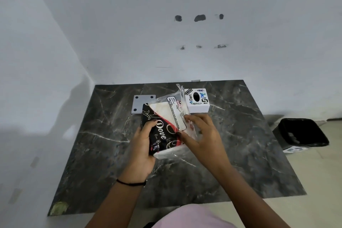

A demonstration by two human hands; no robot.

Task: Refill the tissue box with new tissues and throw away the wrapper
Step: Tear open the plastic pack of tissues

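Both hands hold the tissue pack [164, 131] above the bench [240, 144], left hand [143, 146] gripping its body, right hand [200, 135] pinching the loosened wrapper [178, 102], so next I should slide tissues free for the tissue box [197, 101] beyond.

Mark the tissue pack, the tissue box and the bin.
tissue pack [162, 131]: head view, on the black printed wrapper face.
tissue box [197, 101]: head view, on its white stickered top, beside the oval slot.
bin [300, 133]: head view, on its dark inside.
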